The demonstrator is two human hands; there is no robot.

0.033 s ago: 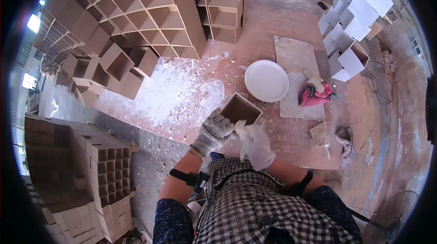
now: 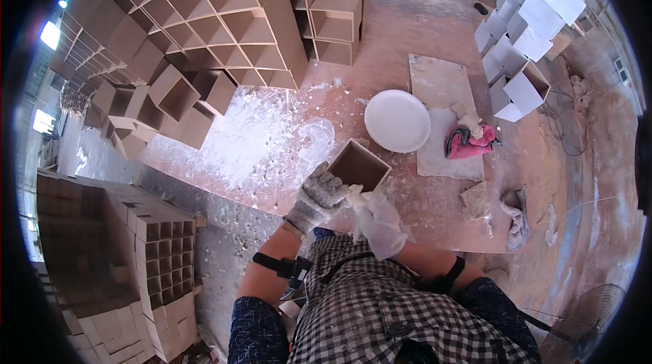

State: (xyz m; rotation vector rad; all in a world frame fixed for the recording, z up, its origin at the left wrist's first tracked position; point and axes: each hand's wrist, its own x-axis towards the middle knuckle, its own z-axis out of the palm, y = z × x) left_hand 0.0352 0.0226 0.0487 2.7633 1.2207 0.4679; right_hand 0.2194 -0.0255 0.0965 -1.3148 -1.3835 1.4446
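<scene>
An open-topped brown fibreboard box (image 2: 361,164) stands in front of me at the work surface's near side, with its opening facing up. My left hand (image 2: 319,194), in a grey knitted glove, is closed around the box's near left wall. Against the near side of the box is my right hand (image 2: 382,223), covered by a loose, whitish translucent plastic glove. Its fingers are bunched around a pale, white-smeared wad that I cannot make out. The wad touches the box's near edge beside the left glove. The box's near outer face is hidden.
A round white basin (image 2: 398,121) lies beyond the box, beside a flat board (image 2: 445,92) bearing a pink and dark cloth (image 2: 471,141). White powder (image 2: 251,133) covers the surface at left. Brown boxes (image 2: 224,17) are stacked behind, white boxes (image 2: 536,17) at far right. A grey rag (image 2: 516,218) lies right.
My right hand has shifted slightly left and toward me, along the box's near edge. My left hand and the box have hardly moved.
</scene>
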